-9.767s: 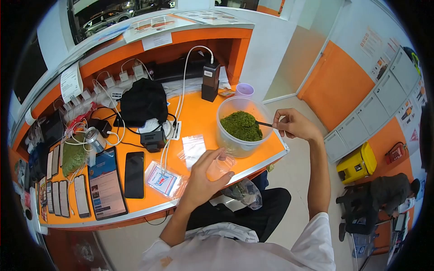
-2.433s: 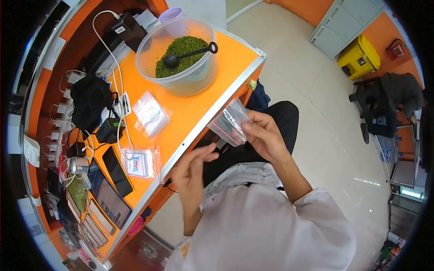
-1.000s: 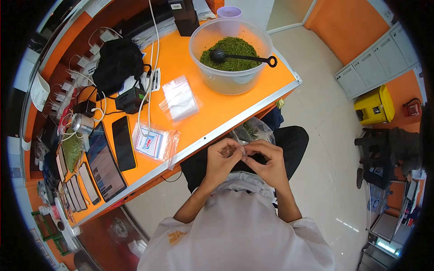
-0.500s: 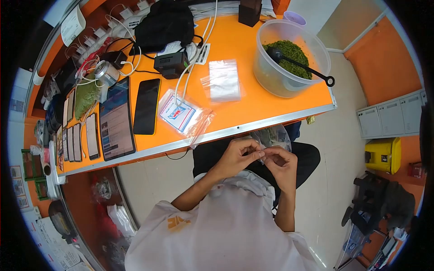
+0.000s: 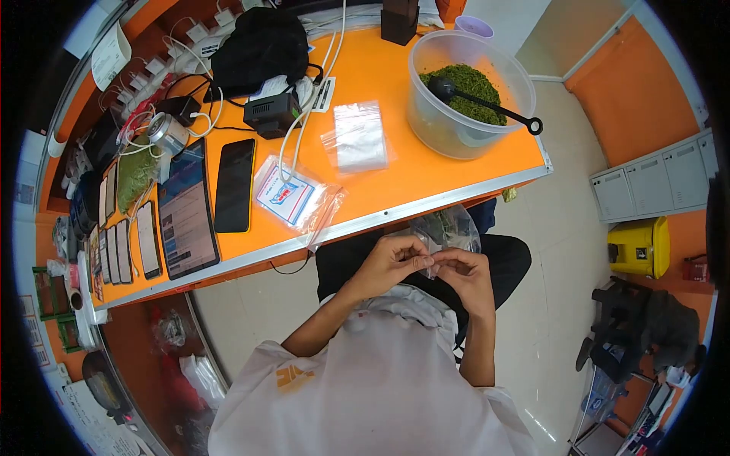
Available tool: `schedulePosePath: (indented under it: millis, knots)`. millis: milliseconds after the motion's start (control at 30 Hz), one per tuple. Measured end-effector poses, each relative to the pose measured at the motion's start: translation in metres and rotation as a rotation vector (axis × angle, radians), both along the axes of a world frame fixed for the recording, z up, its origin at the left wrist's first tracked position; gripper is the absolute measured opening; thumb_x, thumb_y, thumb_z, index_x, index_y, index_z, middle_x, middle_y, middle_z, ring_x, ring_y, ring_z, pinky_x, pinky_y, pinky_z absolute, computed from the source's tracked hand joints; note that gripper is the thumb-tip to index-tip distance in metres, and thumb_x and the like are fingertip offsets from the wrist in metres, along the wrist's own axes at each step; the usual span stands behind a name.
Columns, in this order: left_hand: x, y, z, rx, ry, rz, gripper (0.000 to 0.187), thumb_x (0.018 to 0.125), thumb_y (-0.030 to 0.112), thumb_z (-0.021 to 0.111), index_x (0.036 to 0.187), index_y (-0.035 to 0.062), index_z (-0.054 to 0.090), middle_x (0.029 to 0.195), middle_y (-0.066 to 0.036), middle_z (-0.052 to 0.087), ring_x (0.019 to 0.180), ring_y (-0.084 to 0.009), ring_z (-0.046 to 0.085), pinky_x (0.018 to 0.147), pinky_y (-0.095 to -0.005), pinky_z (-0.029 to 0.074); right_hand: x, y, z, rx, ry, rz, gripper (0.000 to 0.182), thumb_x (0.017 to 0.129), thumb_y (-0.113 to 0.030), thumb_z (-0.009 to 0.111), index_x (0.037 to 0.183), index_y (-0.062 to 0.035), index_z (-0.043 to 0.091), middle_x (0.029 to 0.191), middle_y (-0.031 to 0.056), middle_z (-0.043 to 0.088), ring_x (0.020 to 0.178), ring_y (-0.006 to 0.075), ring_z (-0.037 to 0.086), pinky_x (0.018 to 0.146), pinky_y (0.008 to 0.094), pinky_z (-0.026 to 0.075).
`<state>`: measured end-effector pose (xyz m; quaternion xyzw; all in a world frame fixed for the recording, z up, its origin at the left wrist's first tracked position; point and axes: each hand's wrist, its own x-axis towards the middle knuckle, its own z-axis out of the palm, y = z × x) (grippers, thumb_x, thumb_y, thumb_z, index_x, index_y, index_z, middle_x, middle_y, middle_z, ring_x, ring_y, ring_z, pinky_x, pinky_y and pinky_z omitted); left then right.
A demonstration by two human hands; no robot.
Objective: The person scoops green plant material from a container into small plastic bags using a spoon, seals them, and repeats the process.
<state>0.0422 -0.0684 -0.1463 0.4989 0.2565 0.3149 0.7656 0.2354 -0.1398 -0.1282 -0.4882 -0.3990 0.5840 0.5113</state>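
Just past the table edge, over my lap, my left hand (image 5: 391, 266) and my right hand (image 5: 465, 277) meet with fingertips pinched together. Between them is a small piece of clear plastic (image 5: 431, 267), apparently a small bag, mostly covered by the fingers. Right behind the hands, a larger clear plastic bag (image 5: 460, 226) with something greenish inside rests by my legs. On the orange table (image 5: 380, 190) are a stack of clear zip bags (image 5: 359, 144) and an opened bag pack with a printed label (image 5: 287, 196). A clear tub (image 5: 449, 137) holds chopped green leaves (image 5: 479, 83) and a black spoon (image 5: 487, 104).
A black phone (image 5: 235, 186), a tablet (image 5: 185, 216) and several smaller phones line the table's left side. Behind them are a can (image 5: 167, 134), a black box (image 5: 271, 114), cables and a black cloth (image 5: 258, 53). A yellow bin (image 5: 639, 248) stands at right.
The table and its contents have shifted slightly left in view as the camera turned. Both hands stay pinched together, with the right fingers now a little straighter.
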Motion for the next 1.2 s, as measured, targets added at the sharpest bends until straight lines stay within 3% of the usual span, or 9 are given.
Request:
schedulePosePath:
  millis: [100,167,200,467,767,900,1000,1100,1200]
  knots:
    - [0.002,0.0,0.0,0.105,0.061,0.006,0.012,0.102,0.007,0.07,0.098,-0.003,0.065,0.087,-0.001,0.064,0.082,-0.0068,0.059,0.073,-0.0249,0.05,-0.003,-0.002,0.0,-0.028,-0.031,-0.052,0.018,0.091,0.006,0.071,0.108,0.0054,0.075,0.095,0.0101,0.075,0.089,0.014,0.071,0.076,0.0266,0.057]
    - [0.002,-0.001,0.012,0.276,0.351,0.013,0.013,0.102,0.007,0.067,0.097,-0.004,0.062,0.083,-0.003,0.062,0.072,-0.007,0.053,0.063,-0.0273,0.045,-0.013,0.0,0.012,0.115,-0.531,-0.112,0.013,0.09,0.005,0.071,0.103,0.0062,0.073,0.091,0.0133,0.073,0.08,0.0158,0.071,0.071,0.0285,0.055]
    - [0.003,-0.002,0.012,0.277,0.35,0.009,0.013,0.102,0.007,0.067,0.097,-0.004,0.062,0.083,-0.003,0.062,0.072,-0.007,0.053,0.063,-0.0273,0.045,-0.017,0.0,0.014,0.114,-0.531,-0.116,0.013,0.09,0.005,0.071,0.103,0.0062,0.073,0.091,0.0133,0.073,0.08,0.0158,0.071,0.071,0.0285,0.055]
    - [0.01,-0.006,0.017,0.431,0.425,0.081,0.014,0.094,0.004,0.063,0.087,-0.0068,0.056,0.074,-0.011,0.053,0.064,-0.0149,0.047,0.058,-0.033,0.04,-0.023,-0.002,0.014,0.352,-0.874,-0.099,0.017,0.087,0.007,0.069,0.104,0.0049,0.068,0.086,0.0181,0.066,0.071,0.0335,0.067,0.063,0.0402,0.052]
    - [0.021,-0.021,0.018,0.466,0.423,0.192,0.014,0.09,0.002,0.061,0.081,-0.0072,0.054,0.068,-0.015,0.054,0.059,-0.0191,0.049,0.055,-0.037,0.04,-0.032,-0.006,-0.009,0.358,-0.919,-0.463,0.019,0.082,0.009,0.071,0.1,0.0036,0.068,0.085,0.0171,0.065,0.072,0.0333,0.066,0.062,0.0404,0.052]
    - [0.02,-0.011,0.014,0.485,0.45,0.212,0.019,0.092,0.006,0.059,0.08,-0.0079,0.054,0.068,-0.02,0.056,0.058,-0.0255,0.055,0.056,-0.0398,0.042,-0.025,0.005,-0.004,0.418,-0.902,-0.313,0.017,0.083,0.008,0.071,0.098,0.0032,0.068,0.083,0.0169,0.065,0.071,0.0359,0.066,0.064,0.0426,0.053]
    - [0.021,-0.008,0.004,0.557,0.436,0.205,0.022,0.093,0.009,0.058,0.081,-0.0084,0.055,0.07,-0.024,0.055,0.06,-0.0327,0.061,0.057,-0.0428,0.044,-0.024,0.008,-0.011,0.473,-0.92,-0.24,0.013,0.086,0.006,0.073,0.097,0.0038,0.067,0.085,0.0162,0.069,0.068,0.0279,0.07,0.059,0.0348,0.054]
    - [0.018,-0.009,0.006,0.656,0.674,0.241,0.021,0.092,0.009,0.06,0.079,-0.0064,0.058,0.07,-0.022,0.059,0.062,-0.0356,0.063,0.06,-0.0433,0.047,-0.022,0.006,-0.008,0.369,-0.947,-0.248,0.015,0.088,0.005,0.073,0.101,0.0048,0.067,0.09,0.0198,0.073,0.072,0.0286,0.074,0.063,0.0354,0.057]
    - [0.019,-0.007,0.008,0.623,0.809,0.303,0.014,0.091,0.009,0.063,0.084,-0.0029,0.061,0.076,-0.018,0.064,0.065,-0.0334,0.064,0.063,-0.0418,0.05,-0.026,0.007,0.003,0.101,-0.885,-0.319,0.014,0.088,0.005,0.07,0.102,0.0053,0.066,0.086,0.0246,0.072,0.076,0.0393,0.073,0.068,0.0428,0.058]
